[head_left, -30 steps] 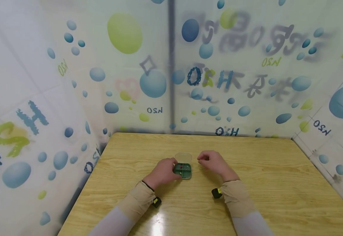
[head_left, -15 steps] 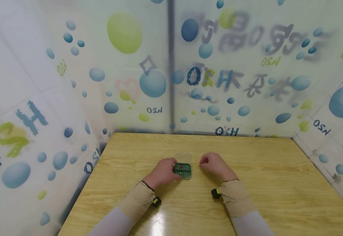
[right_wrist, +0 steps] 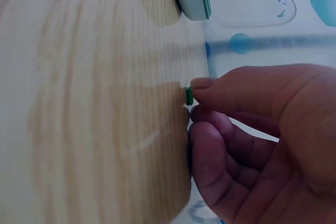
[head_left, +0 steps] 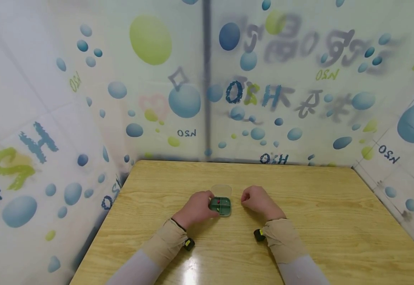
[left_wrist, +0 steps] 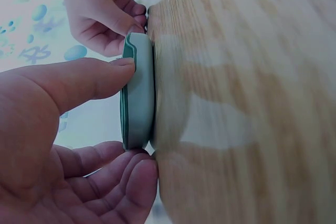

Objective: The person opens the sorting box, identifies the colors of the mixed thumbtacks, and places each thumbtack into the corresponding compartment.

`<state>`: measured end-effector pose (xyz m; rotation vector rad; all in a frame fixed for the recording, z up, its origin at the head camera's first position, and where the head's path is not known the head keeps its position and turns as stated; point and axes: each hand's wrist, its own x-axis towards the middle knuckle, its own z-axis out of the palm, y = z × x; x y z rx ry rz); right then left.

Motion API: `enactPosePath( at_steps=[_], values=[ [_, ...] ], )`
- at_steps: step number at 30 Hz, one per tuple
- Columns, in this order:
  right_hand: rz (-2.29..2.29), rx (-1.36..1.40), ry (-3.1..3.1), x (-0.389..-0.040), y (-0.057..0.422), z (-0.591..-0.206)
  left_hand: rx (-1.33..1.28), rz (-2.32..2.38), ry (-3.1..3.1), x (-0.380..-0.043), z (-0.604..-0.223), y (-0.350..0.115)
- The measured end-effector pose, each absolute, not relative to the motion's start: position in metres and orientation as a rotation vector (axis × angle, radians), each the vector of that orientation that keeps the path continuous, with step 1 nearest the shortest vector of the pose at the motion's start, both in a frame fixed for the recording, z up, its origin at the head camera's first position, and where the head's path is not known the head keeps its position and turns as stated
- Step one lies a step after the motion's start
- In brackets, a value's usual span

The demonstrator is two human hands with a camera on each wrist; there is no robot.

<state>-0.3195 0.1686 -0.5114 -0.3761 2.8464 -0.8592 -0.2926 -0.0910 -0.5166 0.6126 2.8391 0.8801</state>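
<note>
My left hand [head_left: 197, 208] grips the left side of a small green pill box [head_left: 224, 209], its thumb on the near rim in the left wrist view. The box rests on the table with its clear lid [head_left: 222, 190] folded back. Dividers split it into compartments, and a tiny red piece [head_left: 219, 201] lies in the far left one. Just right of the box, my right hand [head_left: 258, 200] is low on the table with curled fingers. Its thumb and forefinger pinch a small green piece [right_wrist: 189, 95] at the tabletop, partly hidden by the thumb.
The wooden table [head_left: 335, 221] reaches back to a patterned curtain [head_left: 299, 118] with blue and green dots. A small black device [head_left: 189, 244] is strapped at the left wrist, and another black device [head_left: 259, 235] at the right.
The right hand has shifted slightly right and toward the body, and its fingers have closed together over the small piece on the table. The left hand and pill box have stayed in place.
</note>
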Motion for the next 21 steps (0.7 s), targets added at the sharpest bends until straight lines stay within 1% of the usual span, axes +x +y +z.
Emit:
enactPosePath(
  at_steps=[21],
  values=[
    [-0.830,-0.377,2.894,-0.3211,0.1690,-0.5171,0.627,0.851,2.857,-0.2929,-0.5164,-0.0907]
  ],
)
